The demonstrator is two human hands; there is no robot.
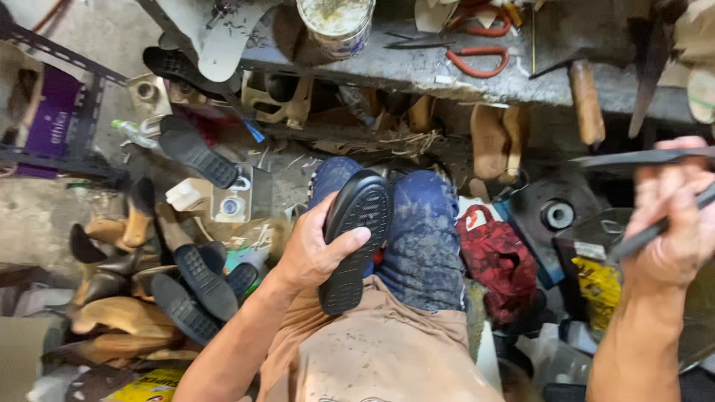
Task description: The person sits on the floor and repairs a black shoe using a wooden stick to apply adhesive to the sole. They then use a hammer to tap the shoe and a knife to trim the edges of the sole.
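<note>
My left hand (316, 249) grips a black rubber shoe sole (356, 237), tread side up, resting on my lap over blue jeans (423, 237). Its thumb lies across the sole's middle. My right hand (674, 223) is raised at the right edge and is closed on a thin dark tool handle (655, 232). A flat dark blade-like piece (640, 157) shows just above that hand; whether the hand holds it too I cannot tell.
Several black soles (195, 281) and wooden shoe lasts (123, 316) are piled on the floor at left. A grey workbench (417, 63) at the top carries a tin (335, 24), red-handled scissors (465, 53) and a hammer handle (586, 100). A red cloth bag (497, 260) lies by my right knee.
</note>
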